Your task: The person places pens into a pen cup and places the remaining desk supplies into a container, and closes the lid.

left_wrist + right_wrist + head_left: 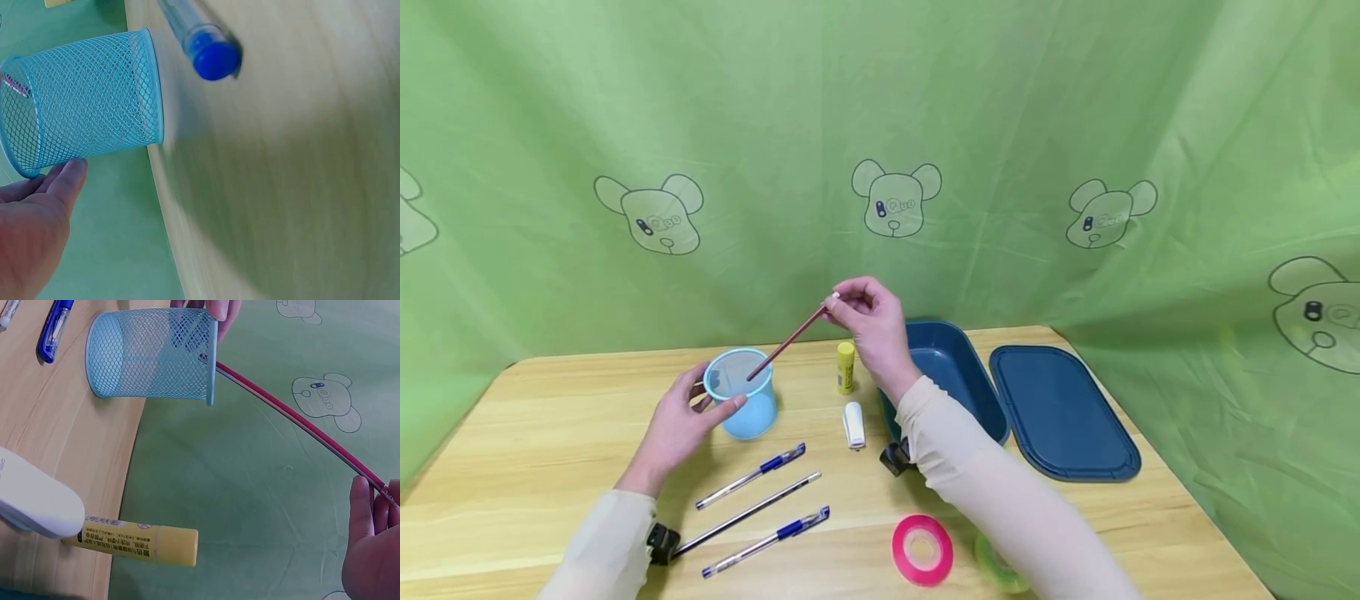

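A light blue mesh pen holder (750, 417) stands upright on the table. My left hand (675, 429) holds it near the rim, thumb at the front and fingers round the left side; the left wrist view shows fingertips against the mesh (94, 94). My right hand (871, 325) pinches a dark red pencil (790, 340) close to its upper end, which has a white tip. The pencil slants down to the left, and its lower end is inside the holder's mouth, as the right wrist view also shows through the mesh (156, 356).
Two blue-capped pens (752, 475) (767, 546) lie in front with a striped pencil (745, 514) between them. A yellow glue stick (846, 368) stands beside a small white object (853, 425). Rightward are a dark blue box (951, 358), its lid (1067, 412), and pink (904, 550) and green (996, 571) tape rolls.
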Motion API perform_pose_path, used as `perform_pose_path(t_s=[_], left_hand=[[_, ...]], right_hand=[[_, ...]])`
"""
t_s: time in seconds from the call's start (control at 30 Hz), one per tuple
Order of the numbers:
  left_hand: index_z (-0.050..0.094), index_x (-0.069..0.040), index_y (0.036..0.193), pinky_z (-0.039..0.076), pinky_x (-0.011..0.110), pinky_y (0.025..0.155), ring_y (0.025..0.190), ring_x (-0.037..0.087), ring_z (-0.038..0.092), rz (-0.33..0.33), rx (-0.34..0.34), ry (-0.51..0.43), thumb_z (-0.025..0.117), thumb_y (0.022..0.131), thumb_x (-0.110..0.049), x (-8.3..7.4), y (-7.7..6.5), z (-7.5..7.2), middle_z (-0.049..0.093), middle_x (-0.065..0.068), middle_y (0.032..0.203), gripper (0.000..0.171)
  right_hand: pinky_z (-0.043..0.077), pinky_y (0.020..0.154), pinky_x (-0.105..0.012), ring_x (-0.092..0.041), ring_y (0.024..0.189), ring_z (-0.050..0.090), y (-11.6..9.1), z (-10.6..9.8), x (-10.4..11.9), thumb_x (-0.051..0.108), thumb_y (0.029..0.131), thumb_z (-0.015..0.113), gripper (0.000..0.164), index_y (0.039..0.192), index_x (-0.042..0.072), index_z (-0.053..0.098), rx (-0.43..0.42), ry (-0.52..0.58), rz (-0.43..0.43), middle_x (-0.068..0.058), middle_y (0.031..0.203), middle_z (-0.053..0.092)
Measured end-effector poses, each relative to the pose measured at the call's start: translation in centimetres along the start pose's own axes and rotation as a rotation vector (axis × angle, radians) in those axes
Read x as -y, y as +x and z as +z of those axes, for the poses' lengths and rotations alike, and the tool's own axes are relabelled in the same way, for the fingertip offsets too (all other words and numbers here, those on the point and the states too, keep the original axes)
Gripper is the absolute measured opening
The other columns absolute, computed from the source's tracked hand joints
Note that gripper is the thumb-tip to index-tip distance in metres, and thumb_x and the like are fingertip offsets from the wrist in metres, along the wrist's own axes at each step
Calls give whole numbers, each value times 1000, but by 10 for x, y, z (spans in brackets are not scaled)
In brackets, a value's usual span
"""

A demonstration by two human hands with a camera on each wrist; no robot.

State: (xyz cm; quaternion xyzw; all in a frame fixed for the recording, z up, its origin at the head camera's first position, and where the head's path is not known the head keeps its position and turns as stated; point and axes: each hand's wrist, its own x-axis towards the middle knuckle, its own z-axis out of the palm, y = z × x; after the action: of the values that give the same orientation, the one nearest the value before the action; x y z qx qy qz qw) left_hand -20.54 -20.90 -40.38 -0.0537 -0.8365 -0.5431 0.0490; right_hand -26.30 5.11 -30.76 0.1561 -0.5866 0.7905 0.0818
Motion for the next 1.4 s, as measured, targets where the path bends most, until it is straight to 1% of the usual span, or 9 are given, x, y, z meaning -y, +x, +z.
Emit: perform_pose_path(t_s=[0.3, 0.43, 0.63, 0.87, 1.07, 1.23, 1.4], left_hand=[[26, 6, 150, 34, 49, 111, 133, 41, 37, -4, 2, -2, 78, 85, -35, -3, 0, 0, 38, 27, 144, 92], [26, 6, 149, 34, 49, 111, 133, 41, 37, 0, 1, 1, 78, 85, -36, -3, 1, 1, 38, 27, 143, 92], [27, 6, 149, 33, 50, 111, 133, 41, 37, 6, -5, 0, 78, 85, -34, -2, -1, 0, 38, 27, 143, 91], [26, 6, 149, 33, 50, 111, 133, 41, 36, 2, -4, -2, 78, 85, -36, -2, -2, -1, 37, 27, 144, 93], [25, 6, 150, 33, 50, 111, 134, 42, 36, 4, 1, 3, 78, 84, -38, -4, 0, -1, 37, 27, 144, 95], [27, 6, 149, 34, 50, 110, 133, 42, 37, 13, 0, 4, 78, 84, -36, -3, 0, 1, 39, 28, 143, 93], [28, 6, 149, 35, 50, 110, 131, 41, 39, 20, -7, -15, 78, 86, -32, -1, -1, 3, 40, 27, 142, 89]], right_hand=[[57, 85, -33, -16, 82, 63, 3, 7, -10, -15, 87, 63, 20, 105, -9, 58, 22, -18, 40, -11, 94, 60], [58, 84, -33, -17, 82, 63, 4, 11, -16, -14, 87, 64, 20, 106, -11, 58, 38, -54, 51, -11, 94, 60], [58, 83, -32, -15, 81, 61, 1, 18, -27, -12, 86, 66, 20, 105, -11, 59, 55, -122, 70, -10, 92, 61], [59, 81, -32, -14, 77, 61, -1, 24, -38, -16, 86, 63, 19, 104, -15, 57, 87, -101, 94, -19, 92, 60], [59, 81, -34, -14, 76, 61, -2, 25, -43, -16, 86, 62, 19, 105, -17, 56, 99, -100, 93, -16, 90, 59], [59, 81, -36, -16, 76, 62, -3, 23, -47, -16, 87, 62, 20, 106, -16, 56, 93, -69, 142, -17, 90, 59], [58, 82, -34, -18, 80, 63, -6, 21, -53, -11, 89, 64, 19, 106, -13, 58, 133, -115, 161, -15, 91, 61]])
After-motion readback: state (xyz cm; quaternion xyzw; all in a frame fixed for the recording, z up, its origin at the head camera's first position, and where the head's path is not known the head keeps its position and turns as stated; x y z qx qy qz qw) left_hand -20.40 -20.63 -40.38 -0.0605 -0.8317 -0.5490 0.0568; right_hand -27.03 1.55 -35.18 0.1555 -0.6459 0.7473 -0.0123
